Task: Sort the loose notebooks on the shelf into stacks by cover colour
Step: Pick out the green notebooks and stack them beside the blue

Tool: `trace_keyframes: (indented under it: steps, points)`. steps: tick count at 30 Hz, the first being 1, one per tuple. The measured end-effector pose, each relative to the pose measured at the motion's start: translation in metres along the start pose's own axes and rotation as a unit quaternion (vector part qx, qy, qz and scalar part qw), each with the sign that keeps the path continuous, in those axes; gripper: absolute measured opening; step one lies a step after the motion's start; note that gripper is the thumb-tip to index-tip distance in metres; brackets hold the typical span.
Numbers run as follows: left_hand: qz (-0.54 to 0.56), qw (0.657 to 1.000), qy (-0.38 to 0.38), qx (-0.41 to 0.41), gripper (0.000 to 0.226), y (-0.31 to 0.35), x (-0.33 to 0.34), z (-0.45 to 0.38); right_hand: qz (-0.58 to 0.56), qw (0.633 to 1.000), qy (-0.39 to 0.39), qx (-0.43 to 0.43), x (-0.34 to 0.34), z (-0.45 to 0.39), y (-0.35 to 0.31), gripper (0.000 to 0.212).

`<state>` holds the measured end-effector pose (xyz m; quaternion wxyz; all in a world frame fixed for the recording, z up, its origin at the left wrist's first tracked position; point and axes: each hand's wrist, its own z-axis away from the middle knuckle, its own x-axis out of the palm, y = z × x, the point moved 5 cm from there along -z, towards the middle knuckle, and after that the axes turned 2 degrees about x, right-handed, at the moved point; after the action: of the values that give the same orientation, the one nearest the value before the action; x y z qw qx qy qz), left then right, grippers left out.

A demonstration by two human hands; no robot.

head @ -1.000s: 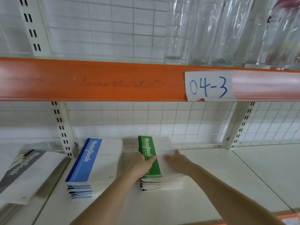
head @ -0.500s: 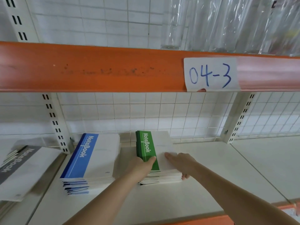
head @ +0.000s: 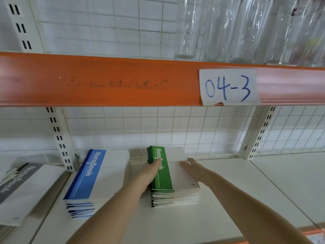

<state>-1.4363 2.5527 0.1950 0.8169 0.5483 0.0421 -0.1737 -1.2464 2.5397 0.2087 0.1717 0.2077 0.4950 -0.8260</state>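
A stack of green-spined notebooks (head: 177,175) lies on the white shelf (head: 228,199), at its middle. My left hand (head: 149,170) rests against the stack's left edge, thumb lying over the green spine. My right hand (head: 193,167) lies flat on the white cover of the top notebook, fingers straight and pointing toward the back. To the left lies a stack of blue-spined notebooks (head: 98,178), slightly fanned at its front edge. Further left, past the upright, lie grey-spined notebooks (head: 22,189).
An orange beam (head: 105,80) with a paper label "04-3" (head: 228,87) crosses above the shelf. A white wire grid (head: 175,127) backs it. Slotted uprights (head: 59,140) stand left and right. Clear plastic-wrapped items (head: 246,29) stand on the upper shelf.
Both hands have slid further back along the green stack, which now looks squarer. The camera has tilted, so the shelf sits lower in view.
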Motion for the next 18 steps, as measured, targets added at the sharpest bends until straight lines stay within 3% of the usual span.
trace_keyframes:
  steps: [4, 8, 12, 15, 18]
  points:
    - [0.045, 0.999, 0.011, -0.013, 0.063, 0.001, 0.001, -0.014, -0.037, 0.999, -0.019, -0.005, 0.002, -0.006, -0.01, 0.058]
    - [0.057, 0.998, 0.041, -0.005, 0.068, 0.002, -0.001, -0.023, 0.042, 0.999, 0.013, -0.03, 0.002, -0.008, -0.02, 0.047]
    - [0.06, 0.997, 0.037, -0.01, 0.069, -0.004, -0.002, -0.03, 0.055, 0.998, 0.009, -0.031, -0.001, -0.013, -0.02, 0.052]
    - [0.059, 0.998, 0.002, -0.003, 0.05, 0.005, 0.0, -0.013, 0.037, 0.999, -0.014, -0.026, 0.001, -0.005, -0.02, 0.054]
    - [0.045, 0.999, 0.018, -0.001, 0.045, 0.0, 0.0, -0.001, 0.065, 0.998, 0.013, -0.014, 0.006, 0.009, -0.018, 0.047]
